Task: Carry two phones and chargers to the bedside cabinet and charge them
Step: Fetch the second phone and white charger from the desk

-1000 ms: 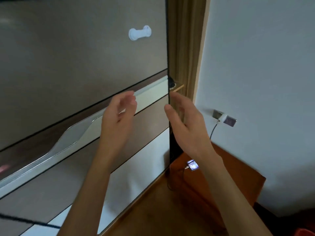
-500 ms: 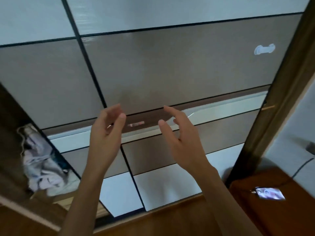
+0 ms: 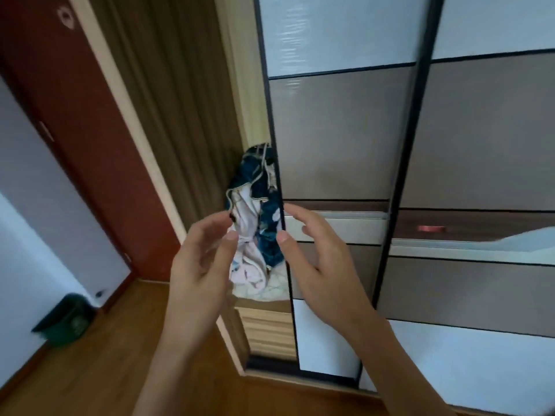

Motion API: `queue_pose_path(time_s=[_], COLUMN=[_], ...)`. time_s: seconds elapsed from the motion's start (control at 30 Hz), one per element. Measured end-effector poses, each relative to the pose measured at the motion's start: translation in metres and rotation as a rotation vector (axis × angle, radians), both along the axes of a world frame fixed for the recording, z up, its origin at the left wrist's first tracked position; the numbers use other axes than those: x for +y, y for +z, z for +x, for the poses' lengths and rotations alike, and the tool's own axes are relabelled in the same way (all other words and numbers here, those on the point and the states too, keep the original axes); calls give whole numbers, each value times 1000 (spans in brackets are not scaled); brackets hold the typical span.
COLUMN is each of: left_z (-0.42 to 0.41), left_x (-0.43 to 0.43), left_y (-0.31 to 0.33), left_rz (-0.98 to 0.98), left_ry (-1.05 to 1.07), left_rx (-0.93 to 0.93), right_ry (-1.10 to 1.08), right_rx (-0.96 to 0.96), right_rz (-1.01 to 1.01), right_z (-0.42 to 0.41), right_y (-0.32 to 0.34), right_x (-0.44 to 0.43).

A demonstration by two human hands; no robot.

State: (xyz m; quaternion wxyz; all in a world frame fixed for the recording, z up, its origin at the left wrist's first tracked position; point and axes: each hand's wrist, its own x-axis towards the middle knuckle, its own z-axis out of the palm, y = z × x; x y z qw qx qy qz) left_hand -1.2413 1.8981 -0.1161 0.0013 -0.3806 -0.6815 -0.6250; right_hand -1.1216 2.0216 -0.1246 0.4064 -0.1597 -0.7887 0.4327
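Both raised before wardrobe door (image 3: 339, 139) | left hand (image 3: 198, 265) fingers loose, gripping nothing | right hand (image 3: 324, 265) fingers loose, gripping nothing

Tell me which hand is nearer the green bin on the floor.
Left. The left hand is up and right of the green bin; the right hand is farther right, in front of the sliding door.

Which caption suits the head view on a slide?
Left hand and right hand, both empty, raised before a sliding wardrobe; bundled clothes in its gap.
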Motion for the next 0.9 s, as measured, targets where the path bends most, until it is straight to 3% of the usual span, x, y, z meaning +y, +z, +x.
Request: queue_pose_path(time_s=[0.9], left_z=[-333], left_x=[-299], left_y=[1], left_rz=[52], left_ry=[925], left_rx=[-45], right_ry=[876], right_rx=[14], right_rz=[38], right_z=[-461], right_y=[9], right_x=[-238])
